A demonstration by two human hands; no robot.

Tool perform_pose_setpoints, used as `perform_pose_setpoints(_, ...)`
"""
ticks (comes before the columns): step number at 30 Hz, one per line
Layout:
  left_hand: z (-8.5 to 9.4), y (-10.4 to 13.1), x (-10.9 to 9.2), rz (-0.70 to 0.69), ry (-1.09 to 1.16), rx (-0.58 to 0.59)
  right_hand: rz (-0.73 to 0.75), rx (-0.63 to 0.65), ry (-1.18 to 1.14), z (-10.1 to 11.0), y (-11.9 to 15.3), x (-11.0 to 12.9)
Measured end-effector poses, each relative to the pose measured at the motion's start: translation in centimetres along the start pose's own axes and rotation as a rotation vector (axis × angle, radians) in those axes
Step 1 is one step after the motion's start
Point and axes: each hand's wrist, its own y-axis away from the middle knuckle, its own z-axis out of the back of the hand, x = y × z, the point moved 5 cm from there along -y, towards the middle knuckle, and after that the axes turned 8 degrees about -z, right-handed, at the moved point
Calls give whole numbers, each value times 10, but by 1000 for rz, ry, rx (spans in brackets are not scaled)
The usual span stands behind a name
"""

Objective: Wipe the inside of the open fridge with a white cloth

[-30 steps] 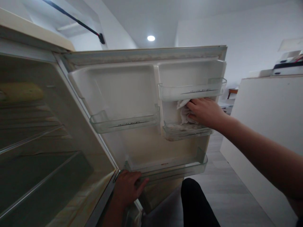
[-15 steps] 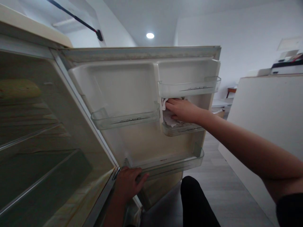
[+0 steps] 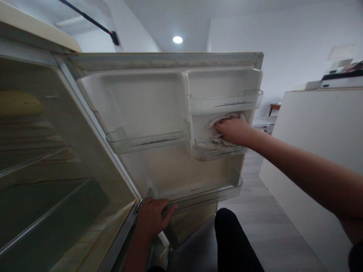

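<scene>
My right hand (image 3: 234, 130) is closed on a crumpled whitish cloth (image 3: 224, 120), pressing it against the inner panel of the open fridge door (image 3: 154, 100). It sits between the upper right door bin (image 3: 207, 105) and the middle right bin (image 3: 208, 153), with part of the cloth hanging below the fingers. My left hand (image 3: 153, 219) rests at the hinge-side end of the long lower bin (image 3: 210, 198), thumb spread away from the other fingers; part of its fingertips is hidden.
To the left, the fridge interior (image 3: 93, 151) has glass shelves and a yellowish roll-shaped thing (image 3: 19, 104). Another clear bin (image 3: 150, 142) is on the door's left half. My black-clad knee (image 3: 227, 223) is below the door. A white cabinet (image 3: 314, 132) stands at right.
My right hand has slid the cloth rightward along the door panel, from beside the middle divider toward the door's outer edge. My left hand stays at the lower bin. The view has shifted slightly.
</scene>
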Motion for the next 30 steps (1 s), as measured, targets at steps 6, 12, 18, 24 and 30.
perform_pose_setpoints(6, -2, -5, -3, 33, -30, 16, 279, 51, -379, 0, -21, 25)
perform_pose_setpoints(12, -3, -7, -4, 65, -70, 33, 246, -12, -1030, 4, -44, 41)
perform_pose_setpoints(18, -2, -7, -6, 69, -58, 59, 267, 286, -752, 0, -23, 39)
perform_pose_setpoints(24, -3, -8, -6, 77, -77, 61, 251, 274, -615, 0, 0, 11)
perform_pose_setpoints(30, -2, -6, -4, 55, -62, 47, 140, 367, -552, -6, 7, -19)
